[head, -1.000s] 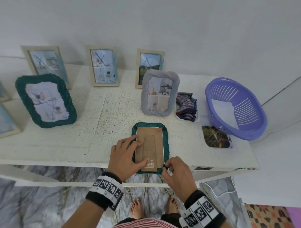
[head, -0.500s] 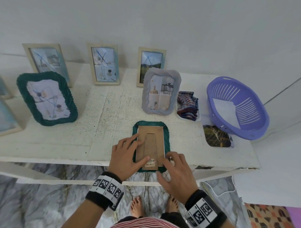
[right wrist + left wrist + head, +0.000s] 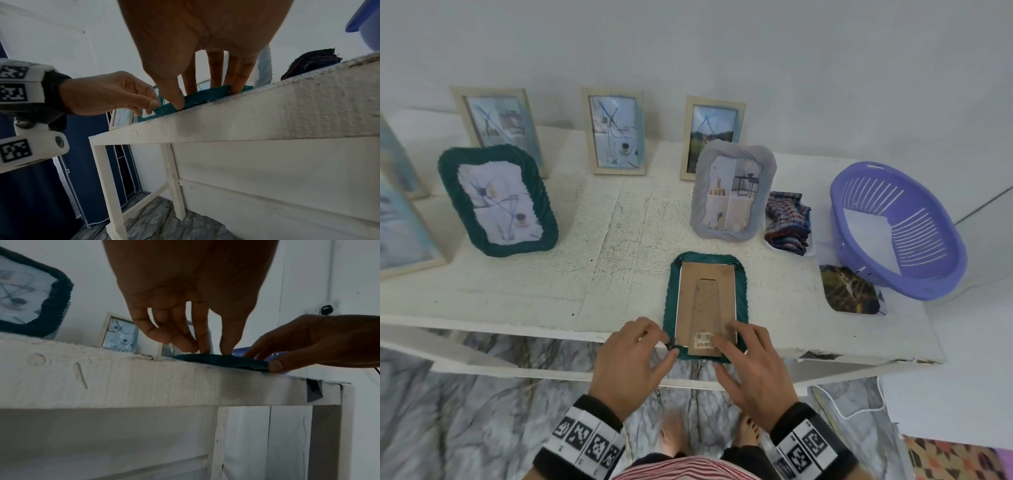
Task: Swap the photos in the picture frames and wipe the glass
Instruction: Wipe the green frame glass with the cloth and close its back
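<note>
While the head view lays out the whole white table (image 3: 517, 274) from above, the wrist views look up from below its front edge and show only the rim of what lies on it. Largest on top is the purple basket (image 3: 897, 233) at the right end, with a loose photo (image 3: 849, 291) lying flat just beside it. The green frame (image 3: 707, 305) lies face down at the near edge, its brown backing board (image 3: 705, 298) up, long axis running from the person toward the wall, the barcode end nearest the person. Behind it stands a grey frame (image 3: 734, 190), upright and leaning back, with a folded checked cloth (image 3: 787, 222) to its right. The right hand (image 3: 750, 370) lies flat, fingers straight, pressing the frame's near right corner; the left wrist view shows its thumb against the frame's edge. The left hand (image 3: 630, 363) has curled fingertips (image 3: 152, 104) pinching at the frame's near left corner.
</note>
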A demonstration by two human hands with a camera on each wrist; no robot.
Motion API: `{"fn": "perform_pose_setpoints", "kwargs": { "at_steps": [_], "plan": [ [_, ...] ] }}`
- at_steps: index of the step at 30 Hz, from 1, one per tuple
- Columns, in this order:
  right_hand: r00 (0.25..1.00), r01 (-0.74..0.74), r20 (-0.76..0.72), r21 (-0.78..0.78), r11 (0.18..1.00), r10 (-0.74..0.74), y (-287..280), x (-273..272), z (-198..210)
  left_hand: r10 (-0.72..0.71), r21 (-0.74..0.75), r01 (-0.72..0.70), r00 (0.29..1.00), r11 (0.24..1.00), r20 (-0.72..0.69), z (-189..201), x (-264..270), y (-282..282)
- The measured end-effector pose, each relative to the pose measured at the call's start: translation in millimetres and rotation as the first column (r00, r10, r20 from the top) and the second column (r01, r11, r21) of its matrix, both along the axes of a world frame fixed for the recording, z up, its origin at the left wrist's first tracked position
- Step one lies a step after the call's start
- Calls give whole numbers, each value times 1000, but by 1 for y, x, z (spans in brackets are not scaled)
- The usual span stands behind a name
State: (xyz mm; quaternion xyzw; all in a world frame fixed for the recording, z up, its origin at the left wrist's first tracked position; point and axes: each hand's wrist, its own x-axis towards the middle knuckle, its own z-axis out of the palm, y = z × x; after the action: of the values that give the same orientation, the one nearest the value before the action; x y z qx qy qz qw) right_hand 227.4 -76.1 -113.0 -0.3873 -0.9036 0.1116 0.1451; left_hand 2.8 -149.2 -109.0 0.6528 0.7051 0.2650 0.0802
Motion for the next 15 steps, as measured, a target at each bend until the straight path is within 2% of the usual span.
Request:
{"fn": "perform_pose_setpoints", "kwargs": {
  "at_steps": [3,6,9,12,15],
  "plan": [
    [1000,5,-3,2,1000,-5,0,0,0,50,-65,-47,998,997,48,2,5,0],
    [1000,4,-7,8,1000,-4,-1,-1,0,155,-147,-124,962,981,225,2,9,0],
    [1000,4,-6,16,1000,-4,-1,-1,0,223,-192,-164,913,968,342,1,12,1],
    [1000,4,-2,19,1000,-4,0,0,1,243,-205,-168,872,964,426,-2,11,4],
    [1000,-1,-5,16,1000,1,0,0,1,217,-202,-137,863,970,456,-5,11,4]
  ]
}}
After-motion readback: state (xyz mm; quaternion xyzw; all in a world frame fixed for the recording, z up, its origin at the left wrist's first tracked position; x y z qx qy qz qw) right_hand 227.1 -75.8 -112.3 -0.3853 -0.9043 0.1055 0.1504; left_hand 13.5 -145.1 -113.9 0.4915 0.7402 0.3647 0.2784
